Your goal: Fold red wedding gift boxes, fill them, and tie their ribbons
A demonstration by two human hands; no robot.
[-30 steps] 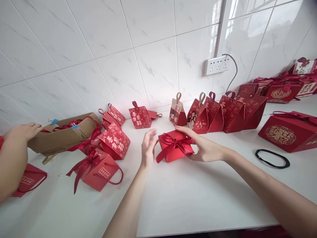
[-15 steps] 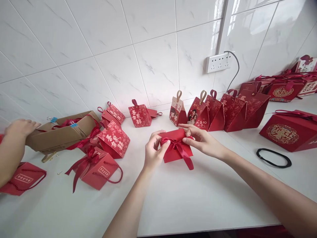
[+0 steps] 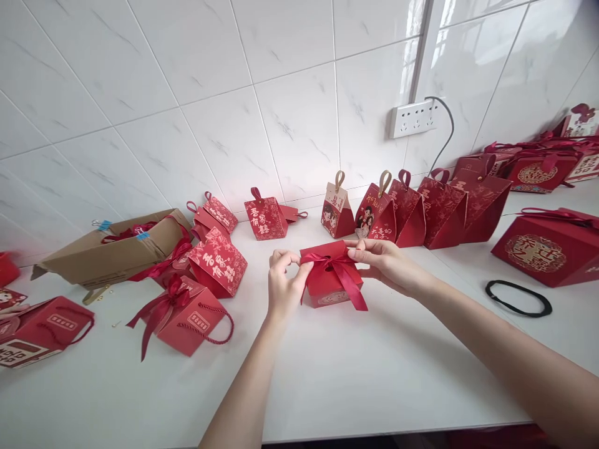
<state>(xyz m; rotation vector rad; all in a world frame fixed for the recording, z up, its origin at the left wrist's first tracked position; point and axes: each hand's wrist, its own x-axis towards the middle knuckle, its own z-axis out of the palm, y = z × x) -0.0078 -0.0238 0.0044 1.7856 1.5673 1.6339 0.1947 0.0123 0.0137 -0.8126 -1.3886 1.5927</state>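
A small red gift box [image 3: 337, 297] stands on the white table in front of me, with a dark red ribbon [image 3: 349, 285] tied in a bow across its top. From the left, my left hand [image 3: 286, 284] pinches the bow's left side between thumb and finger. On the other side my right hand [image 3: 390, 267] has its thumb and fingers closed on the bow's right side, at the upper edge of the box. One ribbon tail hangs down over the box front.
Several red handled boxes [image 3: 442, 212] stand along the tiled wall. At left are a cardboard box [image 3: 112, 259] with ribbons and clips, and a red rope-handled box [image 3: 189, 318]. A black loop [image 3: 518, 299] and a large red box [image 3: 538, 255] lie right. Another person's fingers [image 3: 14, 310] show far left.
The gift box has tipped so that its patterned front shows, and my fingers have shifted along the bow. The other person's arm has left the cardboard box; a red box at far left has turned.
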